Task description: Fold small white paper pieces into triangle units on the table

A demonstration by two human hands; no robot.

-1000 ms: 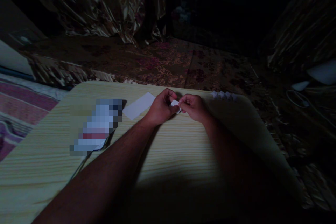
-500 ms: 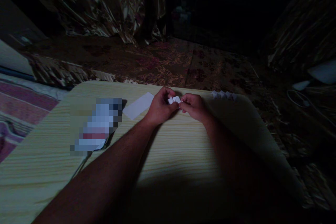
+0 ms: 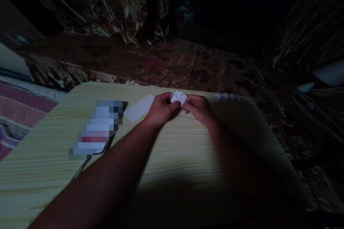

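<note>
Over the far part of the table, a small piece of folded white paper [image 3: 179,97] is held between my two hands, its creased flaps facing up. My left hand [image 3: 162,109] pinches it from the left, thumb on the near edge. My right hand [image 3: 197,107] has its fingers closed at the paper's right edge; the fingertips partly overlap it. Just left of my left hand lies a flat white sheet of paper [image 3: 138,108], its right end close behind that hand. To the right, several small folded paper pieces [image 3: 228,97] stand in a row near the far edge.
The pale wood-grain table [image 3: 172,157] has rounded far corners. A blurred-out flat object [image 3: 99,125] with a cable lies on its left side. Beyond it are a patterned cloth-covered seat [image 3: 161,61] and curtains [image 3: 118,3]. A white cable [image 3: 303,100] lies at the right.
The folded paper has turned and now shows a flatter, squarer face with crossing creases. My left fingers have shifted from over its top to its left side. The view moved slightly.
</note>
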